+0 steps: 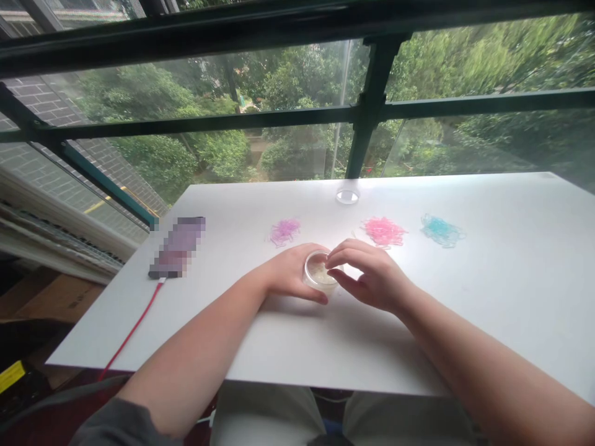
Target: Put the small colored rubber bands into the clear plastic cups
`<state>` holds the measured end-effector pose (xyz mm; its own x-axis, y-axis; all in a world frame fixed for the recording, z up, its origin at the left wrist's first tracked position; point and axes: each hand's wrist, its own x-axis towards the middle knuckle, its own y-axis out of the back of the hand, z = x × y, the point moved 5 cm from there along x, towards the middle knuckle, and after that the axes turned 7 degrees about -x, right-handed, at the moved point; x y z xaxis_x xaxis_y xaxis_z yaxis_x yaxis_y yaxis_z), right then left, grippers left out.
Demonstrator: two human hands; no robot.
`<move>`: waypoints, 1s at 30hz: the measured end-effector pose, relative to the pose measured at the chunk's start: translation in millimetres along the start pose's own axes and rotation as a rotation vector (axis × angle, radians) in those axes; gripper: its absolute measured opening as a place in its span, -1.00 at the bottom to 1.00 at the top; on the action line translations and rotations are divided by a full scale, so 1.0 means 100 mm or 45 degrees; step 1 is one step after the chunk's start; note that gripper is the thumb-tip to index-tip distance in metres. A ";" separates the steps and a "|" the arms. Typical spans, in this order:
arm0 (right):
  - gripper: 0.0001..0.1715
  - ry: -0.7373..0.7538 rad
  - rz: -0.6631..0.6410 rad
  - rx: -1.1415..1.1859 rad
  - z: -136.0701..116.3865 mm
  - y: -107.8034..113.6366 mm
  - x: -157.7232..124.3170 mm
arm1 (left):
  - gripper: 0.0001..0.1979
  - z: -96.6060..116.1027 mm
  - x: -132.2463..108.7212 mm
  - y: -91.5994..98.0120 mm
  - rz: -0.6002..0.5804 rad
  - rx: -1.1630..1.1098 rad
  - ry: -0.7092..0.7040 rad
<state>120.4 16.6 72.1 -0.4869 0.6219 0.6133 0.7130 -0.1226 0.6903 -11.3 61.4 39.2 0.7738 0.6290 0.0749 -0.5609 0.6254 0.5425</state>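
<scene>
A small clear round jar (320, 286) stands on the white table (223, 248), with pale, whitish bits inside that are too small to make out. Around its left side my left hand (292, 271) is wrapped, the thumb along the near side. My right hand (367, 272) is at the jar's mouth. Its fingertips and thumb come close together in a pinch over the opening; whatever they hold is too small to see. Behind the jar lie loose piles of thin small bands: a purple pile (285, 231), a pink pile (383, 231) and a teal pile (441, 230).
A clear round lid (348, 196) lies near the table's far edge. On the left is a phone (178, 248), blurred out, with a red cable (134, 328) running over the near edge. A green-framed window (367, 118) rises behind the table.
</scene>
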 end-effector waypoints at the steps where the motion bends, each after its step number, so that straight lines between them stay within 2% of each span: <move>1: -0.91 0.008 -0.010 -0.005 0.00 -0.01 -0.01 | -0.33 0.00 0.00 0.00 0.000 -0.002 -0.008; 16: -0.78 -0.021 -0.058 0.023 0.03 0.01 -0.03 | -0.35 0.00 0.01 0.00 -0.011 -0.034 0.004; 20: -0.81 -0.103 -0.023 -0.017 0.10 0.08 -0.03 | -0.32 -0.01 0.00 0.01 0.000 -0.044 0.003; 22: -0.83 -0.230 -0.106 -0.079 0.20 0.09 -0.06 | -0.32 -0.01 0.00 0.01 -0.012 -0.076 -0.023; 25: -0.80 -0.402 -0.389 -0.173 0.36 0.05 -0.14 | -0.29 0.00 0.00 0.03 -0.043 -0.129 -0.054; 27: -0.78 -0.429 -0.524 -0.189 0.41 0.04 -0.18 | -0.29 -0.01 0.00 0.03 -0.056 -0.133 -0.056; 30: -0.75 -0.384 -0.611 -0.139 0.38 0.04 -0.19 | -0.30 -0.02 0.00 0.03 -0.063 -0.125 -0.045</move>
<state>151.4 33.8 48.8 -0.5666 0.8184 0.0960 0.3835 0.1587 0.9098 -13.3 64.4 39.1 0.8101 0.5807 0.0806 -0.5467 0.6986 0.4615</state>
